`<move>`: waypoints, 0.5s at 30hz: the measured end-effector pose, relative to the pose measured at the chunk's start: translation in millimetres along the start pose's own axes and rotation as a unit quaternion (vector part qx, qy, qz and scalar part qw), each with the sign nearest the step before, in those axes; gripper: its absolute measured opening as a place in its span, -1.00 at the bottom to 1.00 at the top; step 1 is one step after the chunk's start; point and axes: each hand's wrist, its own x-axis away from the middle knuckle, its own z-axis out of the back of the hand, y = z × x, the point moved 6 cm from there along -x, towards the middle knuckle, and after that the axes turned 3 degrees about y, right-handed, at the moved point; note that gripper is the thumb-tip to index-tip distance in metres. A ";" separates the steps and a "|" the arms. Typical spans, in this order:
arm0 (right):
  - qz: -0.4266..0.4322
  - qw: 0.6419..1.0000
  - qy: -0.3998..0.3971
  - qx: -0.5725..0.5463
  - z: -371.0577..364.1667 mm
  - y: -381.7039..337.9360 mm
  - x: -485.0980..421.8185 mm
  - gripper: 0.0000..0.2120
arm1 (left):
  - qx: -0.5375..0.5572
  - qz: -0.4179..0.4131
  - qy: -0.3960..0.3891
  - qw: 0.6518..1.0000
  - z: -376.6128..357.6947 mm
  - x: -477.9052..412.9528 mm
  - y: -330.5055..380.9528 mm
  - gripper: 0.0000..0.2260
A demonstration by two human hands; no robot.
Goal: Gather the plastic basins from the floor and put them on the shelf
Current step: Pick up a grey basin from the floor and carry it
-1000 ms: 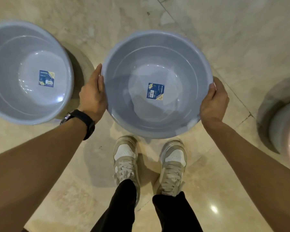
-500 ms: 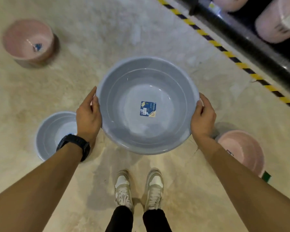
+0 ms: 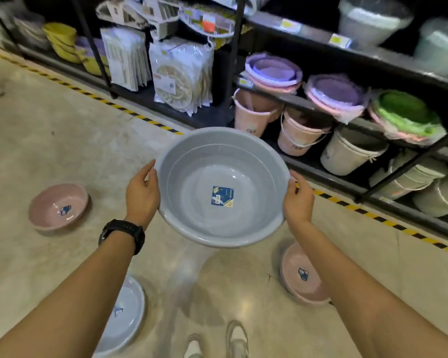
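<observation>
I hold a grey plastic basin [image 3: 221,161] level in front of me, well above the floor, with a blue sticker in its bottom. My left hand [image 3: 142,193] grips its left rim and my right hand [image 3: 298,199] grips its right rim. On the floor lie a second grey basin [image 3: 124,315] partly behind my left forearm, a pink basin [image 3: 58,205] at the left and another pink basin [image 3: 299,276] under my right arm. The black shelf [image 3: 347,56] runs across the top right.
The shelf holds stacked pink, purple and green basins [image 3: 274,71], pink buckets [image 3: 251,112], white buckets [image 3: 347,153] and packaged goods [image 3: 179,78]. A yellow-and-black tape line [image 3: 373,217] marks the floor along the shelf base. My shoes [image 3: 237,339] show at the bottom.
I have lifted the grey basin off the floor and straightened up. The view has swung up, bringing the shelf into sight. Both hands keep the same grip.
</observation>
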 end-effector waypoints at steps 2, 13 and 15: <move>0.009 0.999 0.030 -0.026 30.2 -32.3 -6.2 -0.69 | 0.018 -0.016 -0.016 1.000 -2.1 -3.1 45.6 -0.63; 0.007 0.975 0.212 -0.067 277.6 -50.9 -23.6 -0.71 | 0.079 -0.126 -0.173 0.974 -145.0 70.8 229.2 -0.67; -0.005 0.970 0.235 -0.067 326.1 -29.2 -21.7 -0.72 | 0.083 -0.149 -0.202 0.964 -186.1 100.7 249.7 -0.70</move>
